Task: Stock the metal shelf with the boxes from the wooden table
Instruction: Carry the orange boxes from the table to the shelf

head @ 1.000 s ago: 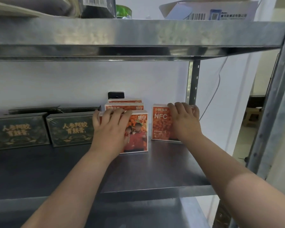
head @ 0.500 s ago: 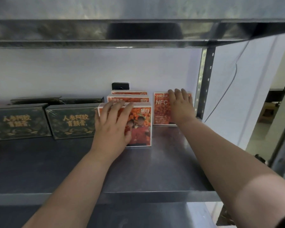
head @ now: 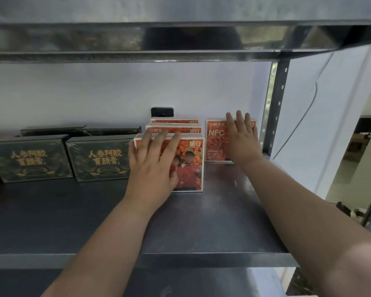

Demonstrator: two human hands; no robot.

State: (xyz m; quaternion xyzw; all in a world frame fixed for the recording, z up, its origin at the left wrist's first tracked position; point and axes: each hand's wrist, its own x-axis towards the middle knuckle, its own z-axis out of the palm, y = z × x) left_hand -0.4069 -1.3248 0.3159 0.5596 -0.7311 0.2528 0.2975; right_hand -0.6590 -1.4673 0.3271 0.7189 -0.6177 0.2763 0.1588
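From the head view we saw the left hand (head: 152,166) laid flat on the face of the front orange box (head: 190,168), fingers straight and spread, tips reaching its top edge. That box stood upright about mid-depth on the metal shelf (head: 84,221), with two more orange boxes (head: 174,131) lined up behind it. The right hand (head: 241,140) pressed flat, fingers straight, on the NFC box (head: 215,144), which stood further back, just beside the upright post (head: 274,108). Two dark green boxes (head: 99,159) stood to the left, the nearer one close to the front orange box. A broad strip of shelf surface lay between the boxes and the front lip, with a gap between the two orange rows.
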